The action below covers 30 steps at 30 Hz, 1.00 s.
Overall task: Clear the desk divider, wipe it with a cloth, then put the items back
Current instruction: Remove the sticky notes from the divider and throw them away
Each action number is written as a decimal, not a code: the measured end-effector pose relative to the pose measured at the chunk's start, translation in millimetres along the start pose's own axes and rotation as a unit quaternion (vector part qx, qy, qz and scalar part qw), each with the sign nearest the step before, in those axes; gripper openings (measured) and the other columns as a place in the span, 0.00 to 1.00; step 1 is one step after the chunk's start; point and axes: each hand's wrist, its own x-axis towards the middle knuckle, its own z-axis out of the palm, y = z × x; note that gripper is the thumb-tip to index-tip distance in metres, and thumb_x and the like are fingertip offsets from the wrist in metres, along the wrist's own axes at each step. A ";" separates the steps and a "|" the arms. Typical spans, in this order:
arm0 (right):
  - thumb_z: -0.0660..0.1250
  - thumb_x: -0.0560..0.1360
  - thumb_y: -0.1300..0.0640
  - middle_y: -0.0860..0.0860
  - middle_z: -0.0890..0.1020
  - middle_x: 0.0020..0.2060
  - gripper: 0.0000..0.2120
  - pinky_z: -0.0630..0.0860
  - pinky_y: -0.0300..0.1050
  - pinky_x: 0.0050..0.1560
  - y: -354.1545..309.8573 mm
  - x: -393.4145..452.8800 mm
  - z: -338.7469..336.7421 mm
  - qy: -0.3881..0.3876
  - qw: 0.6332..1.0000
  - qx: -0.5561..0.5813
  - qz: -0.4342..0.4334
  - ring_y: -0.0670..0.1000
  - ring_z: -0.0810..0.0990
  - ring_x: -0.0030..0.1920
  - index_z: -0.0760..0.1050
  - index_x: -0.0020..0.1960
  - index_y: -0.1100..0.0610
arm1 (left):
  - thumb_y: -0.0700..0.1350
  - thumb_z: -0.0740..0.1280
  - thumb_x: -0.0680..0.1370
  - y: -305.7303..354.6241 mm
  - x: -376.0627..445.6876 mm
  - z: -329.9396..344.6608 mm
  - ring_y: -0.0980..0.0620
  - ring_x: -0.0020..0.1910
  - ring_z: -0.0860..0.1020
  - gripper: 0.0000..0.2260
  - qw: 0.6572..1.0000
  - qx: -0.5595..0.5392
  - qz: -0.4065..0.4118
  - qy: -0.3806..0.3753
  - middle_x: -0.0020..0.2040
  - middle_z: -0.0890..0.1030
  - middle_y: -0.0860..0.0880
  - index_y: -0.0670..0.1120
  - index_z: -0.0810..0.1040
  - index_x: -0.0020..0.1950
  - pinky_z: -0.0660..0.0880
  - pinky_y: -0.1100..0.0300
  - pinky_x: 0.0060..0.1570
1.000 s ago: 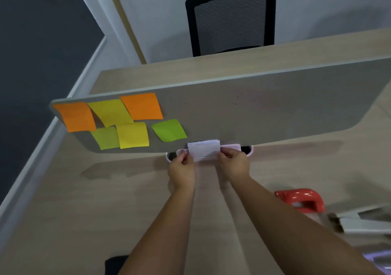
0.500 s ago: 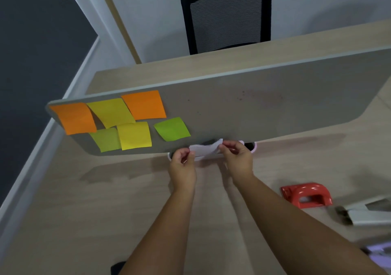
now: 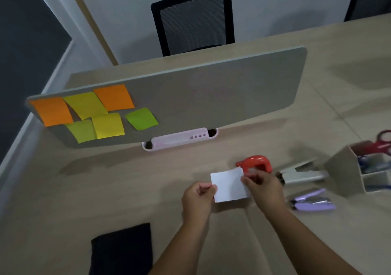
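- A second ago both hands pinched the white paper card (image 3: 229, 187) at the foot of the desk divider (image 3: 190, 97), in front of the pink holder (image 3: 179, 139); now the card is off the divider, held above the worktop (image 3: 105, 190) well nearer the person.
- The pink holder now shows bare at the divider's lower edge, where the card covered its middle before.
- The six sticky notes (image 3: 93, 111) sit on the divider's left part as before.
- The card is roughly square, with no clear long axis; its face tilts up toward the camera, its top edge rising to the right.
- The left hand (image 3: 196, 200) pinches the card's left edge between thumb and fingers; the right hand (image 3: 264, 188) pinches its upper right corner. The card spans the gap between both grips.
- Just beyond the right hand lies a red hole punch (image 3: 256, 163); a dark cloth (image 3: 122, 249) lies near left.
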 end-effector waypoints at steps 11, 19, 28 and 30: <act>0.73 0.66 0.54 0.52 0.84 0.32 0.03 0.56 0.47 0.43 65.6 -12.6 -59.5 0.062 0.938 -0.328 -0.093 0.58 0.77 0.49 0.85 0.39 0.48 | 0.47 0.74 0.67 -32.5 -58.8 69.2 0.56 0.34 0.82 0.04 0.990 0.137 0.021 0.028 0.32 0.83 0.55 0.51 0.80 0.34 0.80 0.54 0.42; 0.69 0.66 0.58 0.48 0.83 0.29 0.06 0.56 0.47 0.43 75.9 -9.6 -59.8 0.027 0.905 -0.405 -0.131 0.55 0.75 0.46 0.82 0.32 0.52 | 0.40 0.72 0.69 -40.1 -60.0 77.0 0.54 0.36 0.80 0.04 0.967 0.222 0.113 0.044 0.37 0.82 0.49 0.49 0.80 0.37 0.77 0.60 0.40; 0.70 0.71 0.53 0.48 0.84 0.38 0.05 0.72 0.46 0.47 8.4 -8.3 -48.8 -0.079 0.966 -0.178 -0.172 0.52 0.78 0.45 0.83 0.45 0.50 | 0.41 0.69 0.74 5.6 -65.2 40.8 0.57 0.37 0.79 0.04 0.986 0.097 0.088 0.106 0.40 0.82 0.51 0.49 0.82 0.44 0.75 0.69 0.38; 0.70 0.71 0.57 0.50 0.84 0.37 0.06 0.72 0.41 0.42 -19.2 -9.1 -25.4 -0.146 0.959 -0.141 -0.199 0.49 0.78 0.39 0.84 0.46 0.54 | 0.39 0.68 0.75 25.4 -60.6 17.6 0.59 0.37 0.77 0.04 0.986 0.074 0.100 0.114 0.40 0.81 0.51 0.48 0.81 0.46 0.71 0.76 0.35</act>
